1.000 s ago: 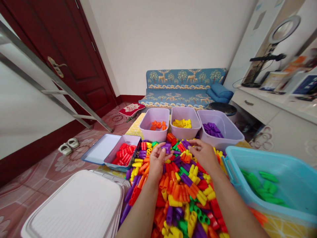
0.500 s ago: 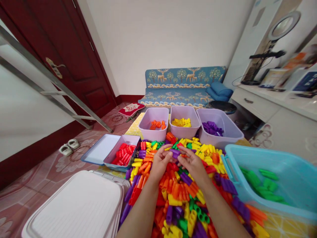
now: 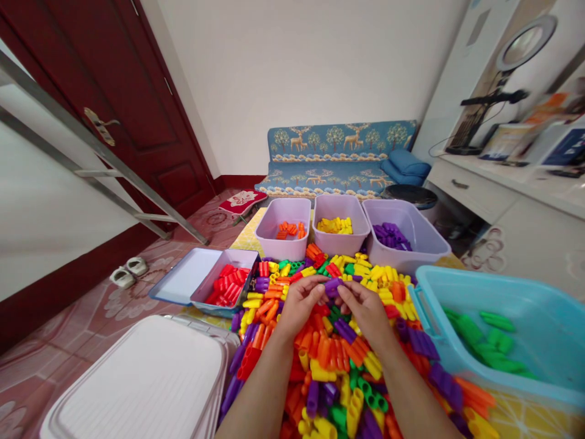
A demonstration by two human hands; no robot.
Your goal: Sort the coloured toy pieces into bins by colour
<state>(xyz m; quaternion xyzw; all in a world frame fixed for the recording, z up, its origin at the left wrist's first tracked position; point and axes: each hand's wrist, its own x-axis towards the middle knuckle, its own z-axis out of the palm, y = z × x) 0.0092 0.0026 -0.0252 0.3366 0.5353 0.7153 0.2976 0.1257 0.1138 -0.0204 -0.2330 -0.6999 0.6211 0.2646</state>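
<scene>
Both hands hold a purple plastic tube block (image 3: 333, 287) over the middle of a mixed heap. My left hand (image 3: 300, 306) is closed on the block's left end, thumb on the near side. My right hand (image 3: 365, 310) pinches its right end between thumb and fingers. Beneath them spreads the heap of red, orange, yellow, green and purple tube blocks (image 3: 329, 352), many of them joined in rows. The fingertips behind the block are partly hidden.
Lilac bins hold orange (image 3: 283, 250), yellow (image 3: 340, 245) and purple blocks (image 3: 392, 238). A tin (image 3: 247, 261) with red blocks stands left, a turquoise tub (image 3: 425, 286) with green ones right. A white lid (image 3: 137, 378) lies near left. A blue patterned sofa (image 3: 338, 174) is behind.
My right hand has closed in on the purple block, its fingers apart half a second ago. The block has shifted slightly right and now sits between both hands.
</scene>
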